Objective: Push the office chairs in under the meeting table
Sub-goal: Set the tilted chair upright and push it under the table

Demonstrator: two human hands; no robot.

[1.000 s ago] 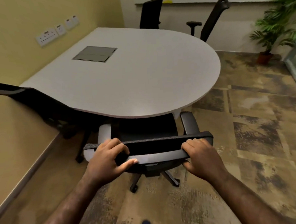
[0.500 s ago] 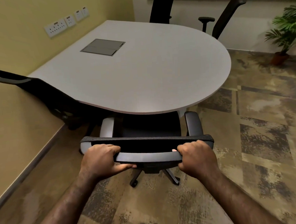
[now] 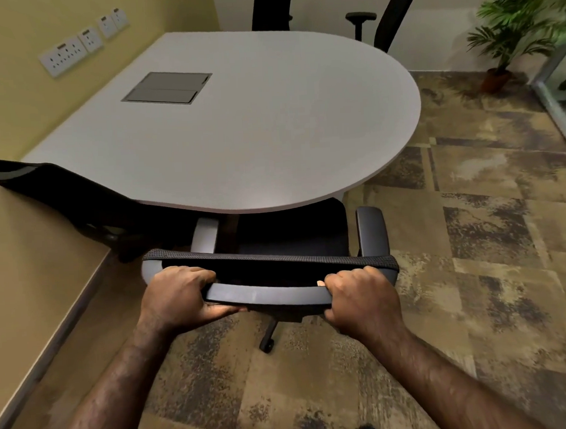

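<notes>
- Two hands are seen clamped on the top rail of a black office chair (image 3: 271, 274) at the near edge of a pale grey meeting table (image 3: 271, 133).
- Left hand (image 3: 177, 295): its grip is closed around the left end of the grey plastic rail, thumb tucked beneath.
- Right hand (image 3: 361, 295): its grip is closed around the right end of the same rail, knuckles uppermost.
- The chair is shown with a dark mesh back edged along the top, a black seat, two padded armrests and a castor (image 3: 267, 344) on the patterned carpet (image 3: 489, 236).
- The front of the seat is hidden under the table's rounded edge, while the back and both armrests are left clear of it.
- A second black chair (image 3: 61, 196) is seen at the left, between the table and the yellow wall.
- Two more chair backs (image 3: 392, 15) are visible beyond the far side of the table.
- A grey hatch (image 3: 167, 87) is set into the tabletop; wall sockets (image 3: 66, 55) and a potted plant (image 3: 514, 31) are seen at the room's edges.
</notes>
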